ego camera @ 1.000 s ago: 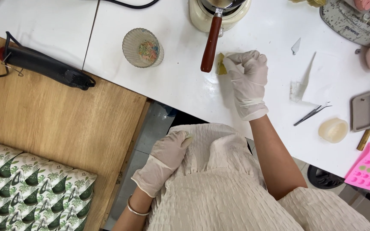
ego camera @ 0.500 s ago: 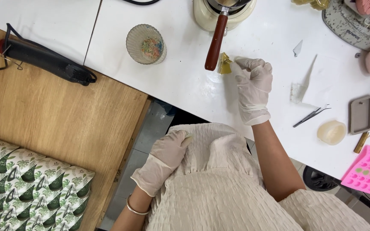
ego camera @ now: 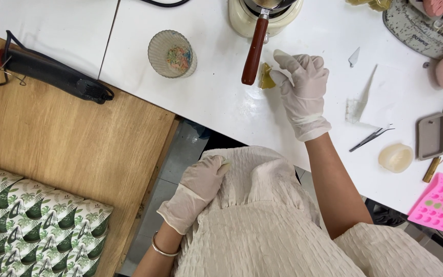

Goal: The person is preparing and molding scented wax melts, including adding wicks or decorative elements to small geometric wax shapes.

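- The right hand, gloved, rests its fingertips on a small yellow-green wax piece; the grip looks loose, touching more than clenching, so the piece does not look lifted yet.
- The piece lies on the white desk toward its far edge, just beside the brown pot handle.
- The left hand rests in the lap, fingers curled, holding nothing that shows.

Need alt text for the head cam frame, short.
Seen from above, a gloved right hand touches a small yellow-green piece on a white table, beside a wooden pot handle. The gloved left hand rests on the person's lap.
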